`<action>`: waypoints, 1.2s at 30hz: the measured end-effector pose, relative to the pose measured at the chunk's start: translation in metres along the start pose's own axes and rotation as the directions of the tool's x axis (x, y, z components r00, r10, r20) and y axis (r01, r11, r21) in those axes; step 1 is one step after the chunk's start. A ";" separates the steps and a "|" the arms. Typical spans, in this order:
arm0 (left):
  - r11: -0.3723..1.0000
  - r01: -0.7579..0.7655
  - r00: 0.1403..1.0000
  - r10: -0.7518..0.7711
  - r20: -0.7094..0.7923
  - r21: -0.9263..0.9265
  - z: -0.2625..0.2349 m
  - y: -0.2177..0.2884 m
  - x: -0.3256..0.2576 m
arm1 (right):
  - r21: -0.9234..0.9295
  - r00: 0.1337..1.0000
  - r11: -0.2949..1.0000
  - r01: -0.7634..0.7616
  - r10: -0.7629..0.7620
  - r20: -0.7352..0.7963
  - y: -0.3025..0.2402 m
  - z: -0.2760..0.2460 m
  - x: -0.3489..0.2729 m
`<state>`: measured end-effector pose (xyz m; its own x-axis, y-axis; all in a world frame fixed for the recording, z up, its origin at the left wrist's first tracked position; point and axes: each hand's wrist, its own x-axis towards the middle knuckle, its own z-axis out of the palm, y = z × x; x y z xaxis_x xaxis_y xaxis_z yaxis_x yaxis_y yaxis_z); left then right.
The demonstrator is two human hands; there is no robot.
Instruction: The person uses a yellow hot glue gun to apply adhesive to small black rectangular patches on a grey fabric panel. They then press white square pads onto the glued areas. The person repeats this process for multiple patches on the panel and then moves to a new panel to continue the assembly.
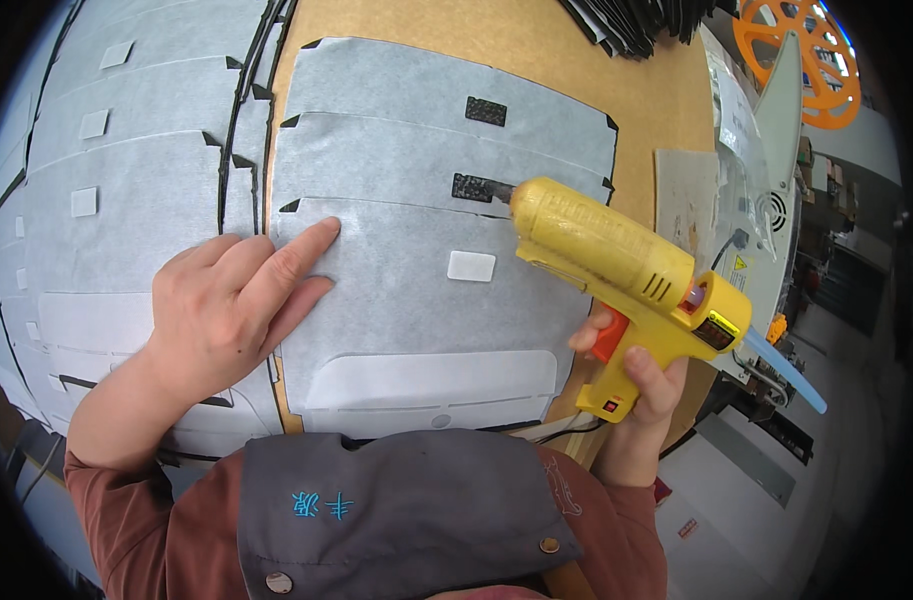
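A yellow hot glue gun (606, 240) is gripped in my right hand (651, 380), with a finger at its red trigger. Its nozzle reaches a black rectangular patch (473, 188) on the overlapping light grey sheets (396, 300). Out of its back end sticks a pale blue glue stick (788, 372). My left hand (238, 290) rests on the left side of the sheets, index finger stretched out, holding nothing. Another black patch (486, 111) lies on the sheet above, and a white rectangular patch (471, 266) on the one below.
More overlapping grey sheets with white patches (84, 201) cover the left side. The brown tabletop (656, 90) shows around them. A stack of black pieces (636, 22) lies at the far edge. To the right stand an orange spoked reel (798, 60) and a pale machine (776, 215).
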<state>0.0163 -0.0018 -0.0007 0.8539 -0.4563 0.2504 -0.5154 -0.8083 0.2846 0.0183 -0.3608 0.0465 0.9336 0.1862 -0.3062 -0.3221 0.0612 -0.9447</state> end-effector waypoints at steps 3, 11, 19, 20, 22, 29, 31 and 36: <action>1.000 -0.002 1.000 0.002 -0.005 0.001 0.000 0.000 0.000 | 0.006 1.000 1.000 -0.007 0.007 -0.007 0.001 0.001 0.002; 1.000 0.002 1.000 -0.002 -0.011 -0.004 0.000 0.000 0.000 | -0.016 0.999 0.999 -0.033 0.033 0.009 0.003 -0.011 -0.005; 1.000 0.006 1.000 -0.006 -0.005 -0.009 -0.001 0.000 0.001 | 0.008 1.000 1.000 -0.012 0.012 0.013 0.006 -0.006 -0.006; 1.000 0.006 1.000 -0.006 -0.005 -0.010 -0.001 0.000 0.001 | 0.001 1.000 1.000 -0.016 0.016 0.021 0.004 -0.003 -0.004; 1.000 0.005 1.000 -0.005 -0.002 -0.006 -0.002 0.000 0.000 | -0.012 0.999 1.000 -0.024 0.024 0.038 0.001 0.003 0.002; 1.000 -0.004 1.000 0.003 -0.015 -0.010 0.000 -0.001 0.000 | -0.038 0.996 0.998 -0.051 0.054 0.069 0.000 0.006 0.008; 1.000 -0.004 1.000 0.004 -0.013 -0.005 0.001 -0.001 0.000 | -0.017 0.997 0.999 -0.046 0.047 0.065 0.001 0.007 0.005; 1.000 -0.008 1.000 0.008 -0.010 -0.005 -0.001 -0.001 0.000 | -0.051 0.995 0.997 -0.054 0.058 0.083 0.000 0.000 -0.002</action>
<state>0.0167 -0.0009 -0.0003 0.8491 -0.4590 0.2614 -0.5224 -0.8028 0.2874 0.0167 -0.3613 0.0467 0.8970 0.2706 -0.3495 -0.3632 0.0005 -0.9317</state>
